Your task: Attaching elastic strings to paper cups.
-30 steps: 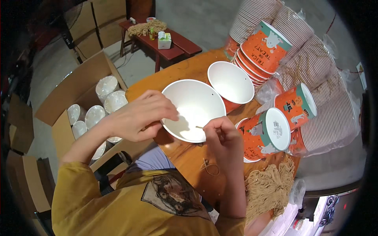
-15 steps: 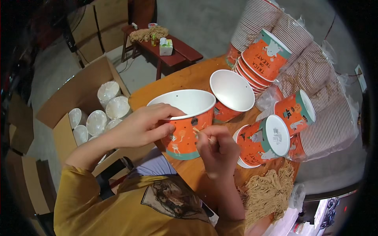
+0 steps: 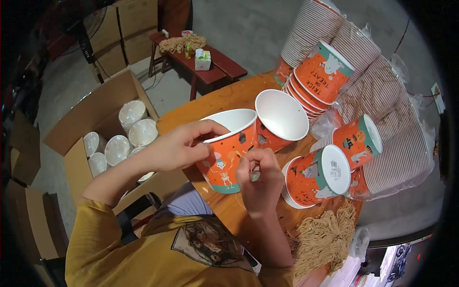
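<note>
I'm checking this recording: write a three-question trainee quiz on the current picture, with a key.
1. Which hand hooks its fingers over the rim of the upright orange bucket?
2. True or false: the open carton stands on the person's right.
3. What lies in a tan heap on the table? A) tape B) string C) cloth

Key: 1. Left hand. 2. False: the open carton is on the left. 3. B.

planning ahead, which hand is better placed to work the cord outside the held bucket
Probably the right hand: it pinches the cord outside the orange paper bucket, while the left hand holds the rim.
</note>
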The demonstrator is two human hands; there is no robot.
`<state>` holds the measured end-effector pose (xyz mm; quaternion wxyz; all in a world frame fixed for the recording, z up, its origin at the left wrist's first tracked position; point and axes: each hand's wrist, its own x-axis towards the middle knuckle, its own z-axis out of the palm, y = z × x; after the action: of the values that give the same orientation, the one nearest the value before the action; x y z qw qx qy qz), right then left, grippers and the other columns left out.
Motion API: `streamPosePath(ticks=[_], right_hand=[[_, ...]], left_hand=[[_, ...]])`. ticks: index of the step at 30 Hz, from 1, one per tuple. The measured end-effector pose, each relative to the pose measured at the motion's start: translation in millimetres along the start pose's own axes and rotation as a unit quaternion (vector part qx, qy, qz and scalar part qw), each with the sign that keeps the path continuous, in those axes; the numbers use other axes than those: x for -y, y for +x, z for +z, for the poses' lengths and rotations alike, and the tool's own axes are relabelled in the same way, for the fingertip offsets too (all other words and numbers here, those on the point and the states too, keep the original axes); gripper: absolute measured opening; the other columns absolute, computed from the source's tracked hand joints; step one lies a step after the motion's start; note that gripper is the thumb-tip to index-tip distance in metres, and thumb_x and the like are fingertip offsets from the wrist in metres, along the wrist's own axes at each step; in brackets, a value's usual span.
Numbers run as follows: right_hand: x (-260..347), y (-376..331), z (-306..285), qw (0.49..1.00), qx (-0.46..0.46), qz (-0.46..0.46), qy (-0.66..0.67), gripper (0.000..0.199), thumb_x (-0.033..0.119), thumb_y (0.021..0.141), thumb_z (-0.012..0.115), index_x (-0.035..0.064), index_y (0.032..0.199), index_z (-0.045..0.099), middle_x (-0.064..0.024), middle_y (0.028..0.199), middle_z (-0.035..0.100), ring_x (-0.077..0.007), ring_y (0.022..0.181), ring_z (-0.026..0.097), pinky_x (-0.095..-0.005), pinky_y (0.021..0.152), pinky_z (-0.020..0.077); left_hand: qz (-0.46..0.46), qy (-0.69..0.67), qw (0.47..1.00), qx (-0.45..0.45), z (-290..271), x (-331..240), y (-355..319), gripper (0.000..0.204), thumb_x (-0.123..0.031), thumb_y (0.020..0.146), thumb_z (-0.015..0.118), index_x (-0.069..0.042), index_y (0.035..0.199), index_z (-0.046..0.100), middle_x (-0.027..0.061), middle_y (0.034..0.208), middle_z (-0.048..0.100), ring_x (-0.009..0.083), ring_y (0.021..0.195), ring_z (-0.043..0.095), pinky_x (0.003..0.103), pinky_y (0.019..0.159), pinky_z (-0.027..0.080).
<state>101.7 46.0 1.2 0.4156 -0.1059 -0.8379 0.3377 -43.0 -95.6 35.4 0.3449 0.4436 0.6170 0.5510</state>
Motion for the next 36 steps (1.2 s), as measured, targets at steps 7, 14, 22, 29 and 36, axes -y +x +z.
streamPosePath(ticks=[7,14,22,29,36], right_hand=[[-4.8,-3.8,1.6,0.998,0.009,0.046,0.029,0.011,-0.004,0.079,0.063,0.0041,0.081,0.055,-0.0009,0.071,0.056,-0.0066,0.058,0.051,-0.0217,0.055,0.043],[-9.4,-2.9,-3.8,0.999,0.028,0.035,0.017,0.013,-0.005,0.079,0.062,0.0053,0.085,0.055,-0.0021,0.077,0.058,-0.0078,0.064,0.055,-0.0211,0.056,0.0435],[-14.9,2.6,-2.4,0.979,0.006,-0.197,-0.054,0.034,0.001,0.07,0.07,0.0129,0.096,0.052,-0.0036,0.109,0.063,-0.0277,0.083,0.06,-0.0363,0.072,0.0517],[-19.8,-2.4,-8.4,0.985,0.045,-0.166,-0.031,0.032,0.001,0.071,0.069,0.0116,0.096,0.051,-0.0041,0.099,0.062,-0.0272,0.081,0.06,-0.0371,0.07,0.0521],[-12.8,-0.5,-8.1,0.996,-0.02,-0.085,-0.006,0.022,-0.006,0.078,0.062,0.0074,0.093,0.053,-0.0074,0.094,0.057,-0.0111,0.069,0.054,-0.022,0.054,0.0471]], left_hand=[[-0.142,-0.143,0.978,0.051,-2.5,-12.4,13.2,0.033,-0.002,0.081,0.058,-0.005,0.114,0.057,-0.0001,0.096,0.06,0.0067,0.084,0.058,0.023,0.076,0.049],[-0.143,-0.127,0.979,0.071,-0.6,-2.9,22.2,0.025,-0.001,0.077,0.063,-0.007,0.101,0.057,-0.005,0.083,0.054,0.0029,0.076,0.049,0.02,0.065,0.039],[-0.135,-0.14,0.979,0.069,2.5,-1.8,25.2,0.026,-0.001,0.077,0.063,-0.008,0.101,0.058,-0.005,0.081,0.054,0.0033,0.075,0.05,0.02,0.068,0.04],[-0.112,-0.126,0.982,0.083,5.5,-0.7,25.4,0.023,0.0,0.077,0.063,-0.007,0.098,0.056,-0.0049,0.081,0.053,0.0032,0.077,0.05,0.02,0.067,0.04],[-0.116,-0.126,0.983,0.064,15.0,-4.7,22.5,0.026,0.0,0.078,0.062,-0.008,0.101,0.054,-0.0052,0.082,0.051,0.0043,0.078,0.048,0.021,0.068,0.04]])
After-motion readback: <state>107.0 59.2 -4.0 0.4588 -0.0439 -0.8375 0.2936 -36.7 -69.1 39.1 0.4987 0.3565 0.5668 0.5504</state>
